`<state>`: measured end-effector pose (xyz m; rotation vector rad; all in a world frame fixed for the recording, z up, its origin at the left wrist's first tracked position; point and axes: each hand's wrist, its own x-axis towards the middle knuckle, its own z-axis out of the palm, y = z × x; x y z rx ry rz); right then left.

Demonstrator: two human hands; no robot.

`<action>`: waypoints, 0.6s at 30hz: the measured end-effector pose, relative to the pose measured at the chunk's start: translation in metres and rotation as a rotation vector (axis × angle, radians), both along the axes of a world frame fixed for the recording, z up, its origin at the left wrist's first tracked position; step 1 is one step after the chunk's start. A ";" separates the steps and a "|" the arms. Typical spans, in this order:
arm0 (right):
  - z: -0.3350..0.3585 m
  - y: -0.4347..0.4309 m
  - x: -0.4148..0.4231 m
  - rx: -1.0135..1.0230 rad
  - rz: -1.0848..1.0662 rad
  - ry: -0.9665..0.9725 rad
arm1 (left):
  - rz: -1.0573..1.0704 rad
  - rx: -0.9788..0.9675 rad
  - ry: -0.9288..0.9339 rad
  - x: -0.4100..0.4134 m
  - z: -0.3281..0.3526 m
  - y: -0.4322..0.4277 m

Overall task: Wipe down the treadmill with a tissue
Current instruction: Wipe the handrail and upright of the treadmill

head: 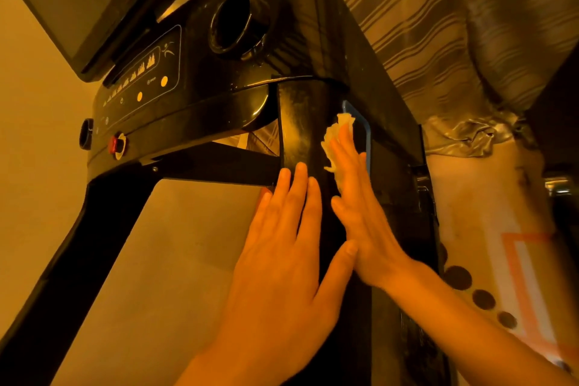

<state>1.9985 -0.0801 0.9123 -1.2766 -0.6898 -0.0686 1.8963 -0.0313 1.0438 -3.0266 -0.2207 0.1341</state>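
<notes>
A black treadmill (pixel 297 41) fills the view from below, its console above and its right upright post (pixel 297 135) running down the middle. My right hand (pixel 360 207) lies flat with straight fingers and presses a crumpled white tissue (pixel 333 141) against the post's right face. To its left, my left hand (pixel 282 244) rests flat on the post with straight fingers and holds nothing. Most of the tissue is hidden under my right fingers.
The console carries a tilted screen (pixel 84 0), a round cup holder (pixel 235 25), a button panel (pixel 141 84) and a red stop knob (pixel 117 144). A striped curtain (pixel 438 25) hangs behind on the right. The left upright (pixel 62 260) slants down at the left.
</notes>
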 end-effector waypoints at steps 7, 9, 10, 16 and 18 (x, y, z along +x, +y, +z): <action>-0.006 -0.004 0.014 -0.092 -0.006 -0.086 | -0.001 0.021 -0.026 0.009 0.001 0.002; 0.002 -0.002 0.041 -0.155 -0.045 -0.092 | -0.014 0.043 -0.029 0.012 -0.001 0.003; 0.008 -0.001 0.055 -0.187 -0.070 -0.093 | -0.013 0.052 -0.034 0.013 -0.002 0.003; -0.001 0.007 0.038 -0.194 -0.112 -0.032 | -0.035 0.102 -0.083 0.013 -0.012 0.003; 0.003 0.008 0.046 -0.186 -0.097 0.025 | -0.052 0.121 -0.099 0.012 -0.014 0.005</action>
